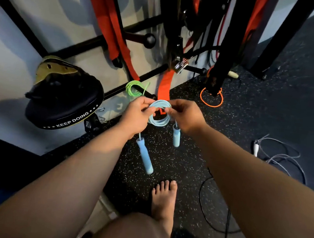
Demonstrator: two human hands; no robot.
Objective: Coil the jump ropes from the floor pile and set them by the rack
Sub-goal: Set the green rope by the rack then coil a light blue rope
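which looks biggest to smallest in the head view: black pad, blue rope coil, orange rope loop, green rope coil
1. black pad
2. blue rope coil and orange rope loop look alike; the blue one is held nearer the camera, so unranked
3. green rope coil

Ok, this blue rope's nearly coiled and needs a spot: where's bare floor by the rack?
Bare floor lies between the orange strap and the orange rope; more right of the rack post. Crowded around the green rope and grey rope.

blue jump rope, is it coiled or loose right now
Coiled: the blue jump rope forms a round bundle of several loops, pinched between the left hand and right hand, with both handles dangling below.
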